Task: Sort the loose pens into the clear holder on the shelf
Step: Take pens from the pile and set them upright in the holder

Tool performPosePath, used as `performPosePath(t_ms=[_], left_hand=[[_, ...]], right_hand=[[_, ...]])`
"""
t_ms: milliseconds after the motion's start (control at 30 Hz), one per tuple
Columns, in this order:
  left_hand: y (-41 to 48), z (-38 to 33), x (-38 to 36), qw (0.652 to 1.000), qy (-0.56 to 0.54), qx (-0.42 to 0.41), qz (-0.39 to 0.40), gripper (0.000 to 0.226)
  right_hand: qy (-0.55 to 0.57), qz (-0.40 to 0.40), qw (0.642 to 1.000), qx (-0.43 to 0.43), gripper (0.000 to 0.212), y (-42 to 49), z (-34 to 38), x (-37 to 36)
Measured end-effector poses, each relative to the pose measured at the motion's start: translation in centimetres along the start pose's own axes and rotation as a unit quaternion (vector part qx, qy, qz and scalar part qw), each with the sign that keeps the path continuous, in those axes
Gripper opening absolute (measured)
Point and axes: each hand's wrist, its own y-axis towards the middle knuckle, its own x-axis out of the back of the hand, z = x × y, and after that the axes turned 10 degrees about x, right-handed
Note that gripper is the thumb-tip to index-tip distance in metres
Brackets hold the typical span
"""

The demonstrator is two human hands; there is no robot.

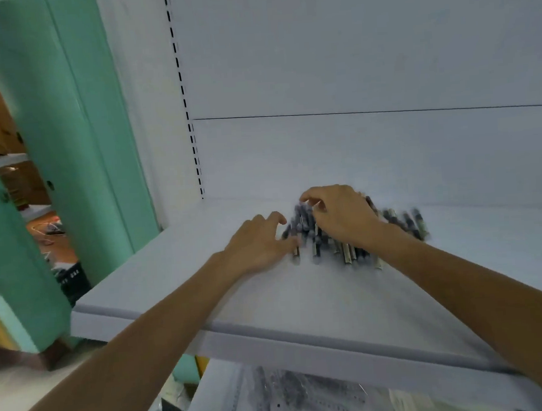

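Forearms point(144, 342) reach over shelf point(178, 276): left hand point(259, 241) loose-fingered, touching pens point(303, 225); right hand point(341, 219) curled round several.
Pens judged light, stiff, prone to rolling; grasp mid-barrel.

**Two hands, one heap of pens**

Two hands show, the left hand point(259, 241) and the right hand point(341, 216), each on one bare forearm. There is one heap of pens point(307, 231) on one shelf point(205, 293). Blur and overlap bar an exact count, but more than ten barrels show. One lower shelf point(219, 398) carries blurred items, uncountable. One slotted upright point(186, 108) stands behind.
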Motion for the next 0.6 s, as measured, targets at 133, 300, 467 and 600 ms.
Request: performPosePath(t_ms=[133, 300, 467, 600], left_hand=[[0.6, 1.6, 0.9, 0.999, 0.008, -0.025, 0.034, 0.064], [1.5, 3.8, 2.5, 0.998, 0.052, 0.01, 0.022, 0.05], [2.0, 3.9, 1.6, 0.995, 0.09, -0.011, -0.049, 0.039], [2.6, 4.2, 1.5, 0.995, 0.091, -0.012, -0.038, 0.038]], right_hand=[[-0.179, 0.112, 0.977, -0.001, 0.034, 1.2, 1.6, -1.9], [-0.234, 0.141, 0.961, -0.045, 0.028, 2.3, 3.2, -2.5], [-0.278, 0.138, 0.948, -0.073, 0.032, 2.3, 4.5, -3.2], [-0.262, 0.11, 0.955, -0.09, 0.041, 2.5, 3.8, -3.7]])
